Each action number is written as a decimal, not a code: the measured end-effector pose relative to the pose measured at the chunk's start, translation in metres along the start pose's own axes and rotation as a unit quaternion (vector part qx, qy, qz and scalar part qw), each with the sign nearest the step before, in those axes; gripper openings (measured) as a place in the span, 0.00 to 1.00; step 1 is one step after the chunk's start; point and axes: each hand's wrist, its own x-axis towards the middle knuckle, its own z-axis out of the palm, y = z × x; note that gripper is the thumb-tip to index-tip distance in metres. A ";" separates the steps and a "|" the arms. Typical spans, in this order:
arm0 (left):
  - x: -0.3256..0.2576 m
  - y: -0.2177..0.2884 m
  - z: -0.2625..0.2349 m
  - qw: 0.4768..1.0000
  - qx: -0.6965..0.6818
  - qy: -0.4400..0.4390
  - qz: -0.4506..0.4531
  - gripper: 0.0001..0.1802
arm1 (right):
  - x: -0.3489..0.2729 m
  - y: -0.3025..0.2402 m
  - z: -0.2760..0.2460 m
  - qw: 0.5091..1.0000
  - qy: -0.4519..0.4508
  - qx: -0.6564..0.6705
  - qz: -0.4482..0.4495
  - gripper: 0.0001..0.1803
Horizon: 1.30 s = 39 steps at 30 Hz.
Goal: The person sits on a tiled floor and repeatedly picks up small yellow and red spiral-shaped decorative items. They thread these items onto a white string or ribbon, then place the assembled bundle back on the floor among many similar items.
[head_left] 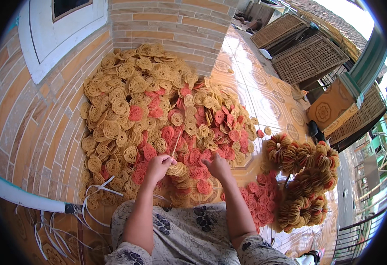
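Left hand (pixel 159 167) pinching a thin pale strip (pixel 178 141), a stack of yellow coiled discs (pixel 178 178) right beside it! Right hand (pixel 219 168) at a pink coiled disc (pixel 205 156), grip hard to tell, over the heap's (pixel 125 106) near side; bundled discs (pixel 293 216) lie right.

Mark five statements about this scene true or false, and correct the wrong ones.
1. The left hand pinches a thin strip. True.
2. The right hand rests on the wall. False: it is at the pink discs.
3. White straps lie left of the patterned garment. True.
4. The big pile is all pink. False: it also holds many yellow discs.
5. Bundled discs lie right of the right hand. True.
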 end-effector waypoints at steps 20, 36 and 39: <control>-0.004 0.007 0.040 0.978 -0.133 -0.151 -0.058 0.11 | 0.007 0.015 -0.023 0.858 -0.040 0.511 0.005 0.14; -0.005 -0.001 0.046 0.994 -0.040 -0.100 0.012 0.12 | 0.009 0.017 -0.030 0.855 0.019 0.515 -0.050 0.08; -0.005 -0.002 0.048 0.993 -0.061 -0.102 0.018 0.12 | 0.009 0.015 -0.026 0.873 0.025 0.483 -0.064 0.09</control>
